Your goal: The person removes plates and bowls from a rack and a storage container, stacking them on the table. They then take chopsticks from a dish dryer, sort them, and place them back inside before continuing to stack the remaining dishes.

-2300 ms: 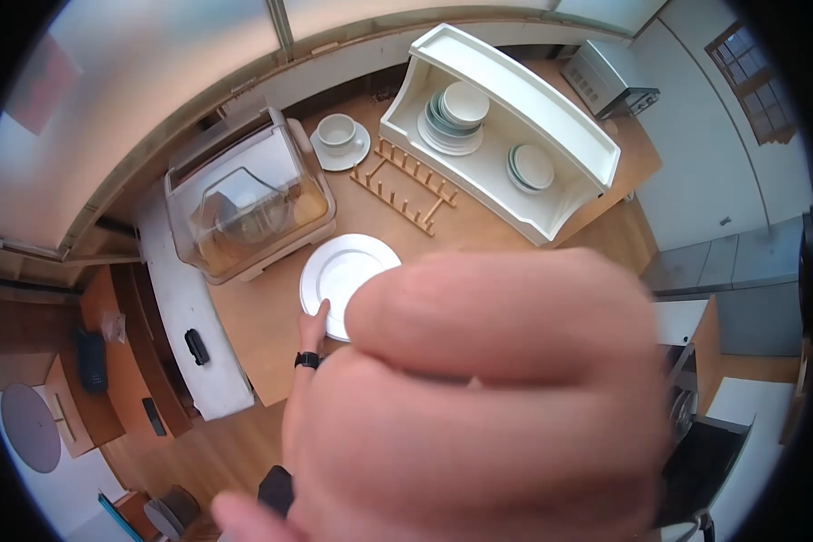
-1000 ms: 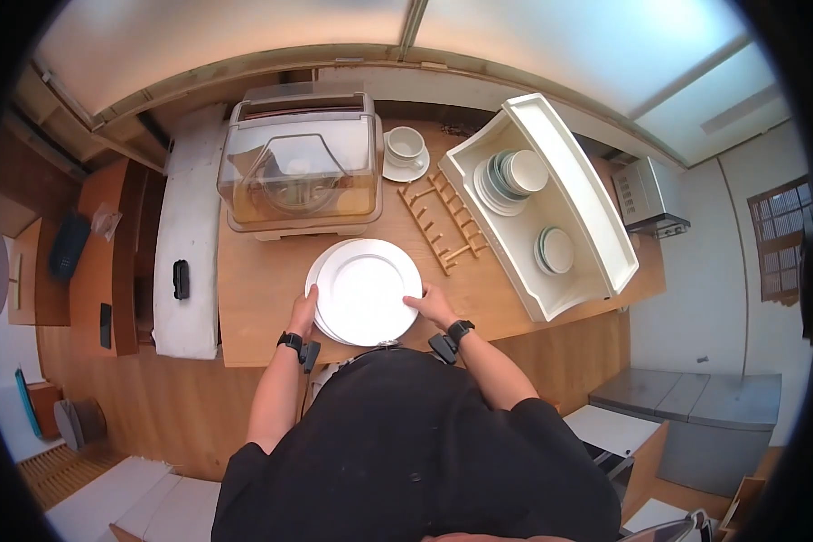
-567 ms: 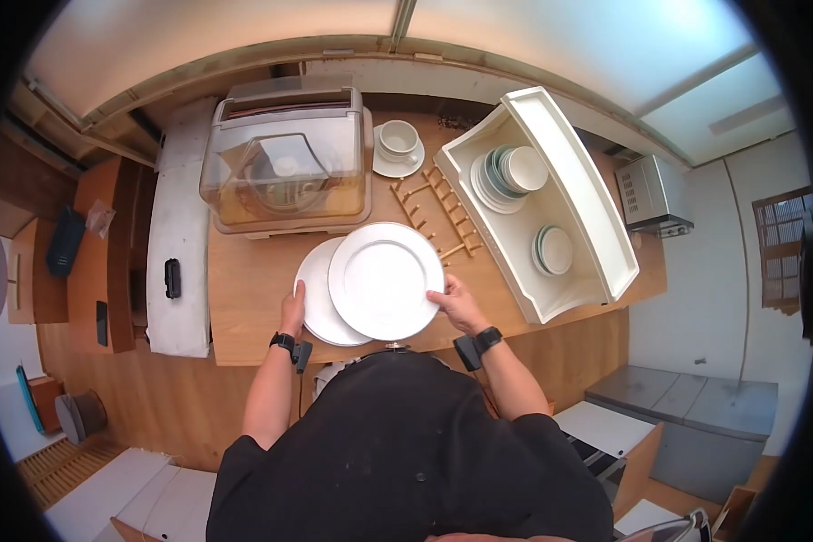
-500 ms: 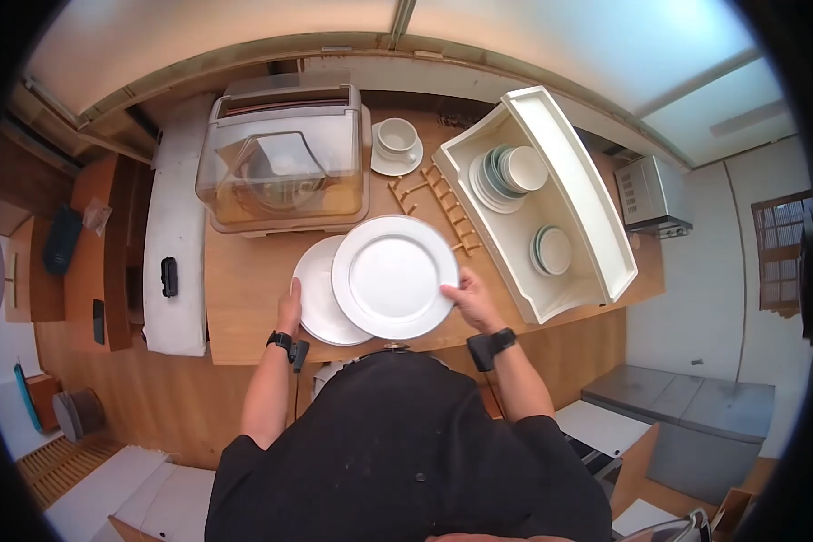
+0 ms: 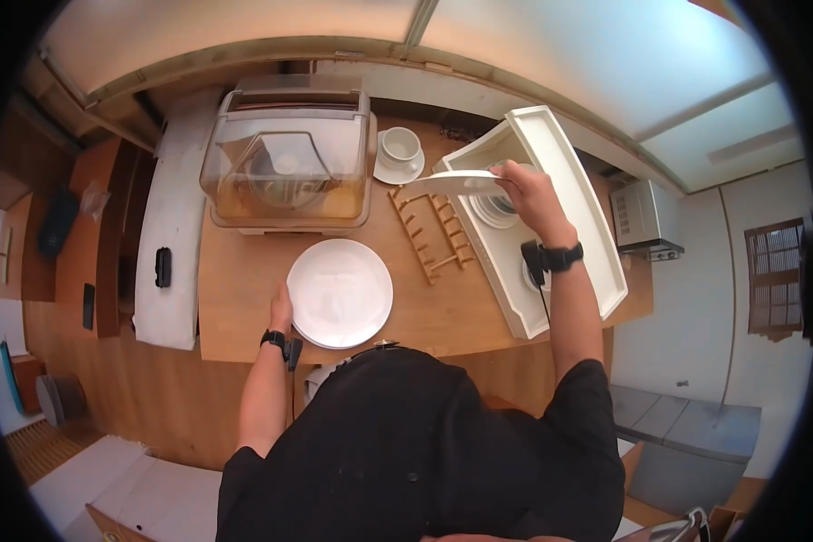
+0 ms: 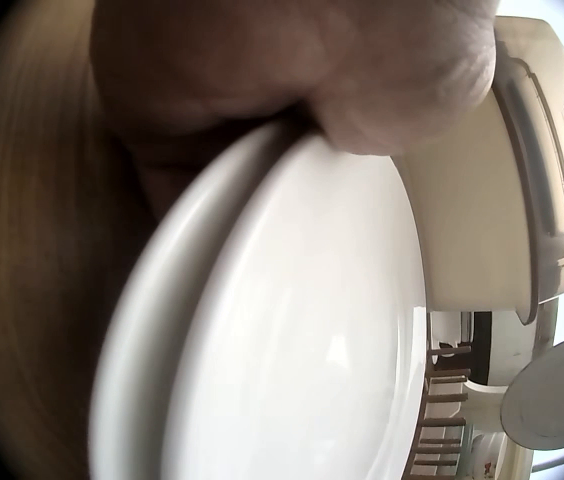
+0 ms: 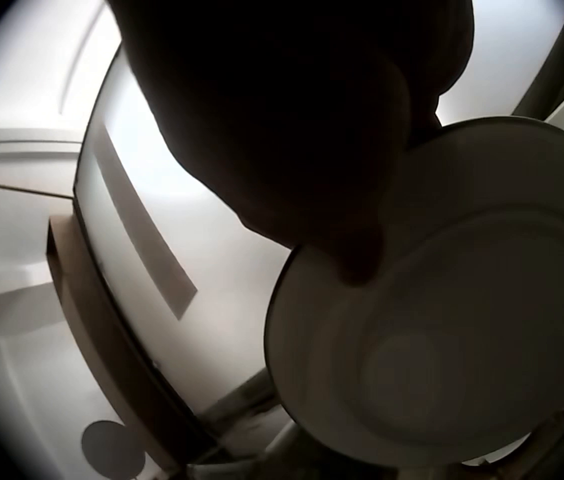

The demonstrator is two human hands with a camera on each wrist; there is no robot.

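Observation:
My right hand pinches one white plate by its edge, seen nearly edge-on, above the far end of the wooden peg rack. In the right wrist view the dark hand has its thumb on the face of the held plate. Stacked white plates lie near the table's front edge. The left hand rests at their left rim; in the left wrist view the hand touches the edges of two stacked plates, its fingers mostly hidden.
A clear-lidded box stands at the back left, a cup on a saucer beside it. The white shelf unit holding dishes is right of the rack. Farther right is a silver appliance.
My right hand has carried its plate up and right from over the stack to the rack, turning it from flat to nearly edge-on. The left hand has stayed at the stack's rim.

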